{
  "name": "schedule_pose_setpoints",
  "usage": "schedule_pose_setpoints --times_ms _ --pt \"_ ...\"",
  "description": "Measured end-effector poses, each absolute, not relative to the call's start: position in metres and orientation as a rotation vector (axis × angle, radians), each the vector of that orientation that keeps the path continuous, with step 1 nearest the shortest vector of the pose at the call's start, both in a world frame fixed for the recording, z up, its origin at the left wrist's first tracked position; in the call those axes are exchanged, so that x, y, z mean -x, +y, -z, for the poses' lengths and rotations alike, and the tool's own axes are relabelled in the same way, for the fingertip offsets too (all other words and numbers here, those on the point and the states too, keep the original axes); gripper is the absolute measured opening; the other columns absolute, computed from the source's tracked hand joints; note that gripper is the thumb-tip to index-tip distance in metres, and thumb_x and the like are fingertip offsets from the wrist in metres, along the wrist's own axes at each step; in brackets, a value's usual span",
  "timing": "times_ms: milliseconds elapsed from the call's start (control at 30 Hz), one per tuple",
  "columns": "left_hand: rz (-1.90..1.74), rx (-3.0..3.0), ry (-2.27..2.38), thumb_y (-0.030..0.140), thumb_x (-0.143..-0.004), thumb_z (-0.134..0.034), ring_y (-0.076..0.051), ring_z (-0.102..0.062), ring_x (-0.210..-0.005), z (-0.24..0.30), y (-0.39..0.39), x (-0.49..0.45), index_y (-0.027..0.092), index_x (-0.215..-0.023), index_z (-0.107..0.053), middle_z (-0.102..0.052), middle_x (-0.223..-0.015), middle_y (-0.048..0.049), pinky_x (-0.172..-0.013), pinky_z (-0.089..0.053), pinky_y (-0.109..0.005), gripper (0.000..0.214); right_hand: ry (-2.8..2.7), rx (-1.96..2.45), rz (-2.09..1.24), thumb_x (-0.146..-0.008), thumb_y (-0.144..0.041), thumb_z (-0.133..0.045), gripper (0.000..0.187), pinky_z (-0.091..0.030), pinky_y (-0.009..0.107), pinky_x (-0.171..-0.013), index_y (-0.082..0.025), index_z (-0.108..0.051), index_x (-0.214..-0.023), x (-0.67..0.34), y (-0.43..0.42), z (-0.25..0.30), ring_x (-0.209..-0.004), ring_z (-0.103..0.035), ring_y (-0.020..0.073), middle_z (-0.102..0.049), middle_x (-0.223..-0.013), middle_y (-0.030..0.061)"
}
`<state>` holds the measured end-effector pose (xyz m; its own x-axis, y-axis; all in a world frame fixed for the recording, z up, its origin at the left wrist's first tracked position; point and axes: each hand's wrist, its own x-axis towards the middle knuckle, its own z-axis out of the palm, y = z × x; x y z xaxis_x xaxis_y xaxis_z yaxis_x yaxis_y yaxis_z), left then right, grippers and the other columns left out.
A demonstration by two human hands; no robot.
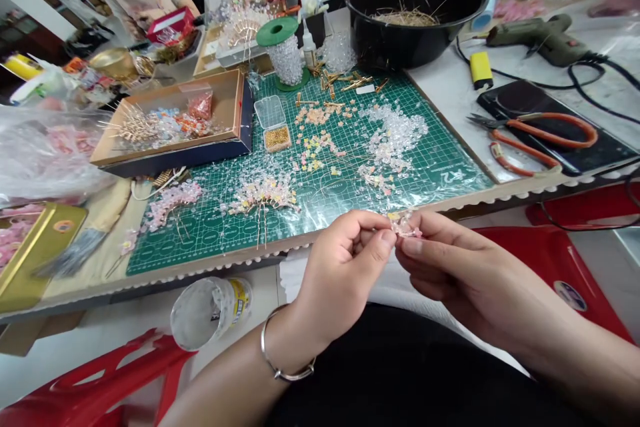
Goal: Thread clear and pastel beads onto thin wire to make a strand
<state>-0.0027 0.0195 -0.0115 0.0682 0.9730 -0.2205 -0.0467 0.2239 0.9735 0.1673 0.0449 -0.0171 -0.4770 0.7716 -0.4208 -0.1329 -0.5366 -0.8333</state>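
Just off the table's front edge, both hands meet on a small beaded flower piece (406,225) with clear, pink and yellow beads. My left hand (345,267) pinches its left side between thumb and forefinger. My right hand (460,267) grips the right side the same way; its other fingers curl below. Fingertips cover much of the piece. On the green cutting mat (220,230) lie a beaded hair comb (263,193) with long prongs and a pinker beaded comb (173,203). Clear beads (397,133) and small flower beads (317,150) are heaped beyond my hands.
A cardboard box (170,153) of beads, a green spool (285,57) and a black basin (415,20) stand behind. Orange-handled pliers (545,130) lie on a phone-like black slab at right, near a glue gun (545,40). Red stools flank me; another person sits at upper left.
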Motion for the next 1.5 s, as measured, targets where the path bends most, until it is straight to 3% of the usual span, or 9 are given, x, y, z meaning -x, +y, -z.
schedule_pose_setpoints --times_ms 100,333,533,667,900,1133,1333,1500 --pt "-0.904 -1.125 1.197 0.034 -0.099 -0.063 -0.011 -0.047 -0.070 0.006 0.018 0.010 0.022 -0.101 -0.063 -0.053 -0.078 0.0031 -0.064 -0.041 -0.023 0.013 -1.168 1.180 -1.890 -0.090 -0.053 -0.073 0.030 -0.023 0.023 -0.046 -0.025 -0.063 -0.087 -0.170 0.043 0.019 -0.053 -0.025 0.0093 -0.038 -0.064 -0.0070" --pt "-0.709 -1.212 1.199 0.045 -0.099 -0.061 -0.012 -0.045 -0.070 -0.006 0.021 0.019 0.022 -0.102 -0.065 -0.051 -0.077 0.0034 -0.062 -0.037 -0.024 0.023 -1.480 1.338 -1.577 -0.091 -0.057 -0.070 0.030 -0.041 0.028 -0.067 -0.028 -0.068 -0.088 -0.183 0.039 0.018 -0.083 -0.052 0.0183 -0.061 -0.085 0.0013" --pt "-0.556 -1.219 1.116 0.042 -0.096 -0.061 -0.015 -0.053 -0.082 -0.012 0.032 0.025 0.018 -0.092 -0.068 -0.062 -0.086 -0.0008 -0.074 -0.042 -0.027 0.025 -1.793 1.309 -1.415 -0.096 -0.052 -0.063 0.029 -0.040 0.026 -0.053 -0.025 -0.066 -0.086 -0.193 0.038 0.012 -0.061 -0.047 0.0139 -0.054 -0.071 -0.0007" --pt "-0.479 -1.219 1.061 0.040 -0.094 -0.063 -0.018 -0.060 -0.091 -0.014 0.037 0.028 0.017 -0.094 -0.072 -0.068 -0.095 -0.0046 -0.083 -0.045 -0.030 0.025 -1.986 1.315 -1.321 -0.097 -0.047 -0.060 0.025 -0.041 0.027 -0.054 -0.026 -0.069 -0.086 -0.199 0.039 0.011 -0.062 -0.052 0.0158 -0.061 -0.071 0.0010" --pt "-0.413 -1.198 0.968 0.045 -0.090 -0.070 -0.014 -0.050 -0.075 -0.012 0.041 0.029 0.016 -0.089 -0.072 -0.061 -0.080 -0.0017 -0.069 -0.039 -0.028 0.029 -1.919 1.320 -1.289 -0.086 -0.057 -0.071 0.031 -0.046 0.029 -0.054 -0.026 -0.073 -0.082 -0.197 0.038 0.011 -0.065 -0.061 0.0210 -0.062 -0.062 0.0023" --pt "-0.270 -1.273 1.064 0.043 -0.087 -0.070 -0.011 -0.044 -0.063 -0.020 0.042 0.028 0.017 -0.085 -0.072 -0.055 -0.070 0.0022 -0.057 -0.032 -0.024 0.026 -1.957 1.335 -1.276 -0.086 -0.058 -0.070 0.033 -0.046 0.029 -0.053 -0.026 -0.071 -0.079 -0.192 0.040 0.010 -0.063 -0.061 0.0217 -0.060 -0.059 0.0018" --pt "-0.170 -1.448 1.212 0.045 -0.088 -0.064 -0.010 -0.042 -0.050 -0.022 0.042 0.019 0.019 -0.073 -0.066 -0.048 -0.056 0.0046 -0.048 -0.027 -0.024 0.030 -2.206 1.334 -1.033 -0.095 -0.038 -0.058 0.026 -0.041 0.027 -0.048 -0.026 -0.062 -0.073 -0.194 0.038 0.009 -0.055 -0.056 0.0166 -0.061 -0.061 0.0002" --pt "-0.258 -1.372 1.319 0.047 -0.087 -0.065 -0.012 -0.043 -0.057 -0.017 0.043 0.019 0.019 -0.077 -0.067 -0.052 -0.063 0.0035 -0.052 -0.032 -0.025 0.029 -2.284 1.120 -0.588 -0.094 -0.023 -0.056 0.012 -0.043 0.028 -0.049 -0.026 -0.061 -0.083 -0.192 0.030 0.008 -0.052 -0.062 0.0151 -0.067 -0.065 -0.0007"
